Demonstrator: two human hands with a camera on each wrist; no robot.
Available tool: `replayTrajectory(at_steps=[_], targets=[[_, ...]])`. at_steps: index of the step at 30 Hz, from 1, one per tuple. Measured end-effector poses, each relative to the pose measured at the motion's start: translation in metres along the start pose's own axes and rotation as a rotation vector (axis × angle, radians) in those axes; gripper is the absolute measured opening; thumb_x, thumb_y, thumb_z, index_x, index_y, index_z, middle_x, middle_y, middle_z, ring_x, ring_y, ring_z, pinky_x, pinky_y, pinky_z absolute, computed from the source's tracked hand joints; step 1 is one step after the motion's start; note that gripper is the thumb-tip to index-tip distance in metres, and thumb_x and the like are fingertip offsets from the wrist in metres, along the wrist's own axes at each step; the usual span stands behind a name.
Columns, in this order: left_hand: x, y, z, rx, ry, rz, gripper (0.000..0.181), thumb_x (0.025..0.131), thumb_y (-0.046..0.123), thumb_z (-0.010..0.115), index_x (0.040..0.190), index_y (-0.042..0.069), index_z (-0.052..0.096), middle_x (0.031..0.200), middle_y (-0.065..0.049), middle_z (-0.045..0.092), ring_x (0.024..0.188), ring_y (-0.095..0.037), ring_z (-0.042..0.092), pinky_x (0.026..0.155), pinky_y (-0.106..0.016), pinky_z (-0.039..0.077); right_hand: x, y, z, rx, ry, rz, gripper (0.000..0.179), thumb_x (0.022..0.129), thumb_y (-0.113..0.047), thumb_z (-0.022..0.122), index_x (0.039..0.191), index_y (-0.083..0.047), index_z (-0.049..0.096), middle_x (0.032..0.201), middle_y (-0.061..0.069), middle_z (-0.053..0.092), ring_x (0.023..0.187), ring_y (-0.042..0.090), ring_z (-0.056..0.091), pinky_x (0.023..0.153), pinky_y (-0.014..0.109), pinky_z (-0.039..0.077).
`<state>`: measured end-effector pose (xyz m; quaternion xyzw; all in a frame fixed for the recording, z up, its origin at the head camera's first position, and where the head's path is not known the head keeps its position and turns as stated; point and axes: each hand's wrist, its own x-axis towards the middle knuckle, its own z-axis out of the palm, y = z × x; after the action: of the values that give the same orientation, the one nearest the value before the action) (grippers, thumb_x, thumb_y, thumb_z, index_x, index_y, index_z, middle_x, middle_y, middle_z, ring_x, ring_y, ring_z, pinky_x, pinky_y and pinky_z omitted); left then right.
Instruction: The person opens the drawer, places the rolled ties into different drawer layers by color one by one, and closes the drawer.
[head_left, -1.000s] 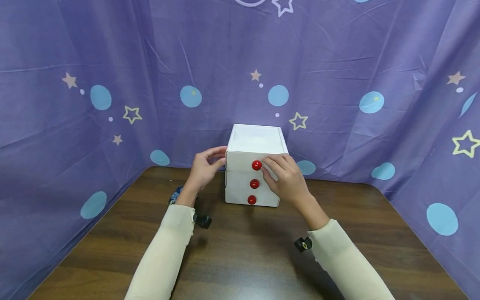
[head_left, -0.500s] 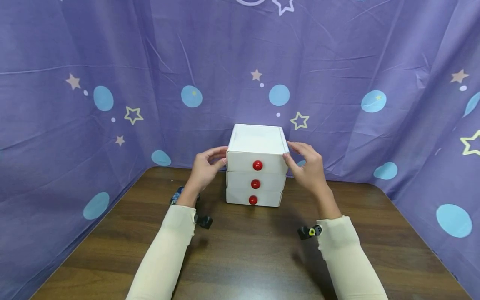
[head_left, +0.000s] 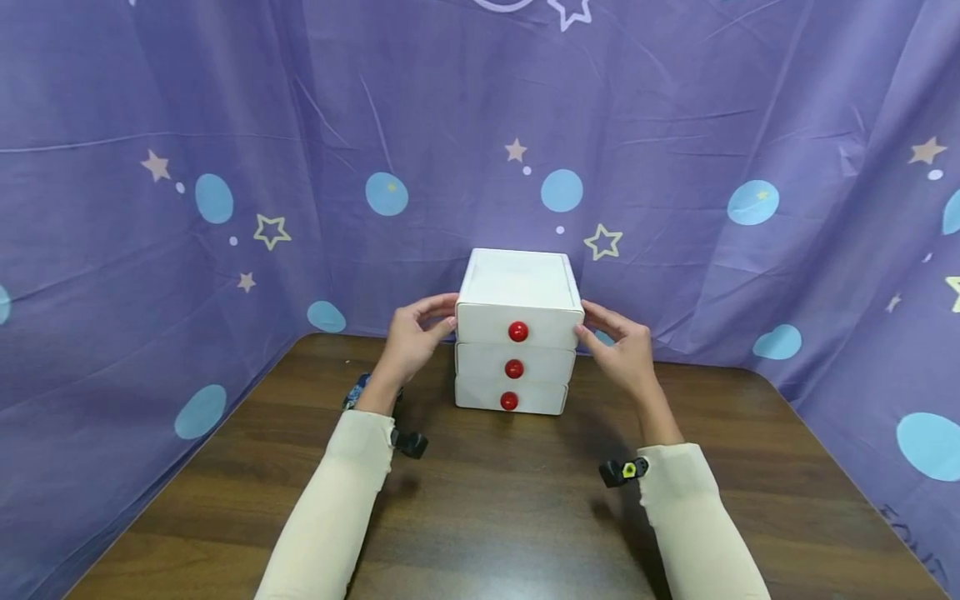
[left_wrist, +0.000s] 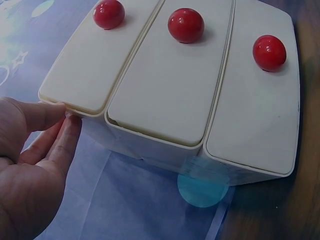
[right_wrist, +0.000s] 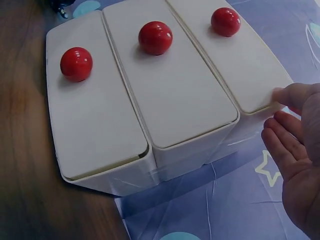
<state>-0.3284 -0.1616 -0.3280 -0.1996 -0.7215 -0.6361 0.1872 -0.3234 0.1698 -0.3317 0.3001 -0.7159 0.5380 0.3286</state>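
Observation:
A white three-drawer unit stands on the wooden table against the fabric backdrop, all its drawer fronts flush. Each front bears a round red knob, such as the top one. At the unit's upper left, my left hand has its thumb by the front edge and its fairly straight fingers against the side wall. Mirroring it, my right hand touches the upper right corner, thumb on the top drawer's front. Its other fingers extend along the side. Neither hand is on a knob.
The brown wooden table extends toward me and to both sides. A purple curtain with stars and blue dots hangs close behind the unit. Black wrist cameras sit on the left wrist and the right wrist.
My right hand has left the top drawer's front near the red knob, moved right to the unit's side and then slightly down. My left hand has stayed at the left side.

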Motion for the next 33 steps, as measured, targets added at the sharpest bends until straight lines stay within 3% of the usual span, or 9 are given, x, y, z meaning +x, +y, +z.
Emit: replayTrajectory(at_steps=[3,8,16,20,25,28,32,33], targets=[[0.0,0.0,0.002,0.006,-0.004,0.0,0.036,0.094,0.0,0.072,0.13,0.003,0.069,0.12,-0.016,0.072,0.115,-0.024,0.066,0.099,-0.032,0.055,-0.002,-0.012,-0.002,0.028,-0.005,0.035,0.037,0.085,0.015,0.074,0.12,0.017,0.066,0.115,0.032,0.069,0.099,0.025,0.074,0.088,0.031,0.06],[0.001,0.0,0.006,0.001,-0.02,0.005,0.036,0.095,0.002,0.072,0.131,0.003,0.069,0.122,-0.016,0.071,0.116,-0.025,0.066,0.1,-0.034,0.054,-0.001,-0.018,-0.006,0.066,-0.005,0.088,0.036,0.086,0.014,0.073,0.122,0.017,0.066,0.117,0.034,0.068,0.101,0.015,0.072,0.087,0.023,0.058],[0.0,0.004,-0.001,0.064,0.035,0.025,0.031,0.096,0.006,0.072,0.126,0.002,0.071,0.12,-0.015,0.072,0.112,-0.025,0.067,0.096,-0.031,0.055,0.001,-0.017,-0.001,0.066,-0.023,0.067,0.036,0.087,0.014,0.073,0.121,0.017,0.065,0.116,0.033,0.068,0.102,0.024,0.073,0.087,0.027,0.059],[-0.002,0.006,-0.005,0.155,0.115,0.115,0.024,0.096,0.007,0.072,0.12,0.002,0.073,0.114,-0.016,0.074,0.099,-0.025,0.071,0.082,-0.023,0.055,0.0,-0.018,0.001,0.06,-0.023,0.074,0.036,0.087,0.014,0.073,0.121,0.018,0.065,0.116,0.032,0.068,0.102,0.026,0.072,0.087,0.027,0.059],[-0.005,0.009,-0.006,0.331,0.18,0.293,0.017,0.097,0.007,0.069,0.112,0.003,0.076,0.097,-0.013,0.075,0.079,-0.02,0.069,0.067,-0.02,0.053,0.0,-0.014,0.001,0.058,-0.012,0.069,0.036,0.087,0.013,0.073,0.122,0.017,0.065,0.116,0.032,0.069,0.103,0.031,0.072,0.088,0.027,0.059],[-0.007,0.01,-0.007,0.421,0.171,0.391,0.015,0.096,0.007,0.07,0.109,0.003,0.076,0.09,-0.008,0.073,0.073,-0.018,0.066,0.064,-0.023,0.054,0.001,-0.001,0.002,0.068,-0.007,0.077,0.036,0.088,0.012,0.073,0.123,0.014,0.067,0.117,0.029,0.069,0.103,0.028,0.073,0.089,0.026,0.058],[-0.013,0.009,-0.005,0.499,0.082,0.489,0.012,0.095,0.006,0.07,0.105,0.001,0.076,0.085,-0.006,0.07,0.071,-0.016,0.065,0.063,-0.027,0.056,-0.001,0.016,0.002,0.093,0.001,0.077,0.037,0.088,0.007,0.075,0.125,0.009,0.069,0.118,0.025,0.071,0.102,0.015,0.072,0.089,0.023,0.058],[-0.014,0.008,-0.004,0.519,0.056,0.512,0.012,0.095,0.005,0.07,0.104,0.001,0.076,0.084,-0.006,0.069,0.071,-0.016,0.064,0.062,-0.028,0.056,-0.001,0.014,0.001,0.093,0.001,0.079,0.037,0.088,0.007,0.076,0.124,0.009,0.069,0.118,0.025,0.071,0.102,0.017,0.073,0.089,0.025,0.058]])
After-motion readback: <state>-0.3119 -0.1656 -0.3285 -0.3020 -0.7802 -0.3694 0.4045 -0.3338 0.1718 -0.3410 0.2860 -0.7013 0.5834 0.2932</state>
